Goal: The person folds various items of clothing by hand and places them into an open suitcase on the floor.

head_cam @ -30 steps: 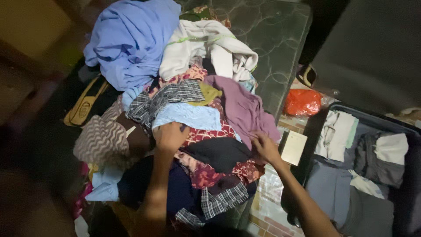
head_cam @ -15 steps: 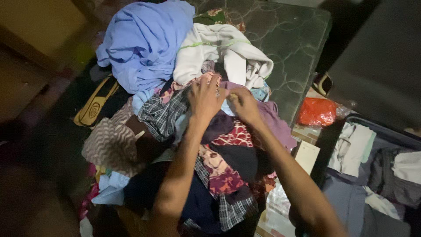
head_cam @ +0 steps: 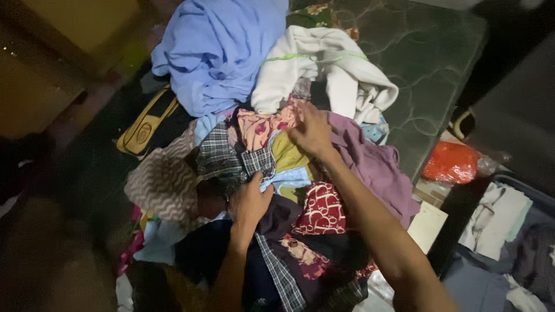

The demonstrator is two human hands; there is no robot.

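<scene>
Since half a second ago, both hands have parted: the left hand (head_cam: 250, 199) has dropped toward the near side of the clothes pile (head_cam: 272, 173), while the right hand (head_cam: 312, 132) stays high on it. Left fingers are closed, pinching a fold of checked cloth (head_cam: 231, 159) together with a light blue piece (head_cam: 289, 179). Right hand lies palm down, fingers spread, pressing a pink patterned garment (head_cam: 260, 126) beside the mauve garment (head_cam: 370, 164); whether it pinches anything I cannot tell.

Progress, as judged: sorting is well short of done. The pile remains large and tangled, with a blue sheet (head_cam: 217, 49) and white garment (head_cam: 324, 69) on its far side, untouched.

Containers: right of the pile, an open suitcase (head_cam: 514, 237) holds folded pieces in white and grey, laid flat, with room left. An orange bag (head_cam: 451, 162) lies between pile and suitcase; its contents are not visible.
</scene>
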